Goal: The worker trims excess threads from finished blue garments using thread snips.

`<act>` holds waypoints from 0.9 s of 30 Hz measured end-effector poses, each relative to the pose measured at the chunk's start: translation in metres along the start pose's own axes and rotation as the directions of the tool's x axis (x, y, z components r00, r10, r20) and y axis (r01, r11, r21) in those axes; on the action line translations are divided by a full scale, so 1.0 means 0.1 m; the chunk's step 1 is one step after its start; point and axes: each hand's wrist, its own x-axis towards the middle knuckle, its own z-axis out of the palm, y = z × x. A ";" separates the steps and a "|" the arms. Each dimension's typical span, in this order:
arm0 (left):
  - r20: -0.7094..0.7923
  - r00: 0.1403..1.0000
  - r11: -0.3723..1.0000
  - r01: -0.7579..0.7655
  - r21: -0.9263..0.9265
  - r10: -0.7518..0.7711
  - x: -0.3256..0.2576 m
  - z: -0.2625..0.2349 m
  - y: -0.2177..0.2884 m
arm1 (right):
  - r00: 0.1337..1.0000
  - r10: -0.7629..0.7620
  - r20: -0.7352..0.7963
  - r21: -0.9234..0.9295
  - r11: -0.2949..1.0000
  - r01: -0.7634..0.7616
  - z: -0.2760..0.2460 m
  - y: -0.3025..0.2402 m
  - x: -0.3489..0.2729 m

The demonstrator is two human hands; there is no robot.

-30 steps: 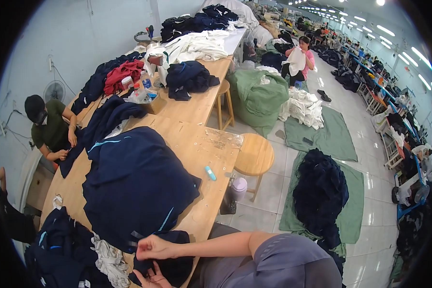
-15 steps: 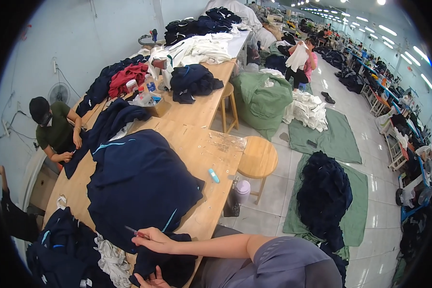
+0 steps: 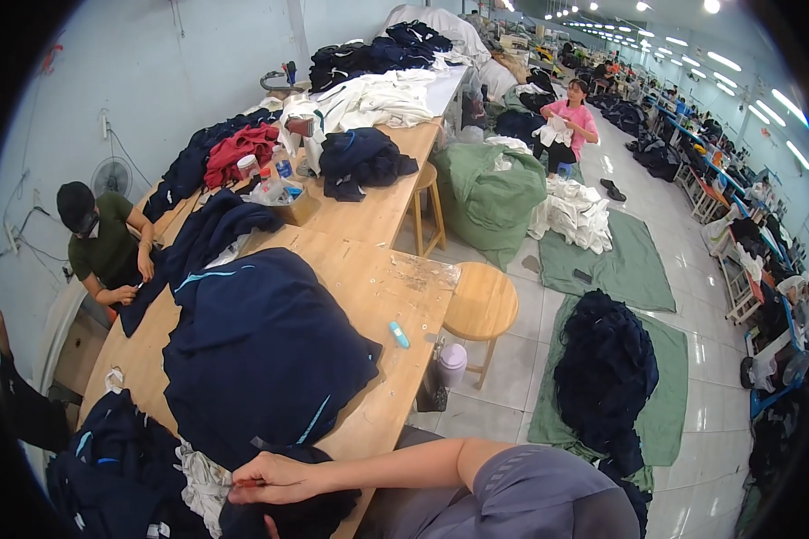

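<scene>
My right hand is closed around small thread snips with a red handle, low over a navy garment at the table's near edge. The blades are hard to make out. Only a finger of my left hand shows at the lower edge, against the same navy cloth; the rest is out of view. Just beyond my hands lies a large spread stack of navy pieces with light-blue strips. A bundle of white cloth touches the cloth near my right hand.
A navy heap lies at the left. A light-blue marker-like item rests on the wooden table. A stool and lilac bottle stand beside it. One co-worker handles navy cloth opposite; another sits holding white cloth.
My right hand has moved left and down with the snips. My left hand has sunk mostly out of view. The far co-worker has lowered the white cloth.
</scene>
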 end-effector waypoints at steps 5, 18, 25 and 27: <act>0.344 0.388 0.125 0.798 -0.590 -0.855 -0.05 -0.32 -0.32 | 0.982 0.117 0.151 -0.224 0.971 -0.081 -0.10 0.38 -0.16; 0.727 0.229 -0.399 0.711 -0.579 -0.647 0.22 -0.19 0.07 | 0.946 0.221 0.238 -0.247 0.956 -0.161 -0.30 0.51 -0.28; 0.534 0.591 0.106 0.724 -0.682 -0.605 0.51 -0.12 0.54 | 0.896 0.154 0.417 0.006 0.985 -0.172 -0.29 0.09 -0.09; 0.586 0.622 0.224 0.761 -0.609 -0.520 0.52 -0.06 0.64 | 0.834 0.123 0.538 0.085 0.976 -0.199 -0.27 0.07 -0.07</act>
